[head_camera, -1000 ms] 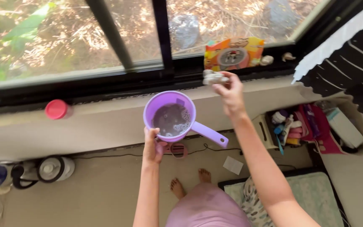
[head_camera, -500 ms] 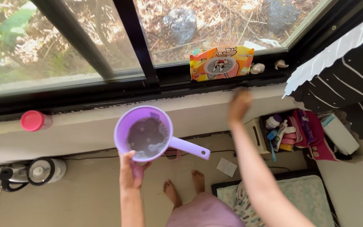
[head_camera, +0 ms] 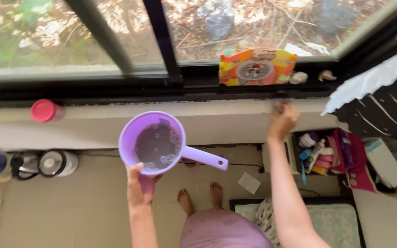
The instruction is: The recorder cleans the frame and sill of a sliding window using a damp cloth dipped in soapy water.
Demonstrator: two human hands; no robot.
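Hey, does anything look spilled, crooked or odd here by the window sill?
Nothing is spilled. The left hand holds the purple scoop level, with murky, foamy water inside. The right hand presses on the sill. The red-capped jar lies on its side there.

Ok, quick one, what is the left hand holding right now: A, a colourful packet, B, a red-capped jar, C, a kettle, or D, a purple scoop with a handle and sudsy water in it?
D: the left hand grips the purple scoop from below, with dark foamy water showing inside the bowl.
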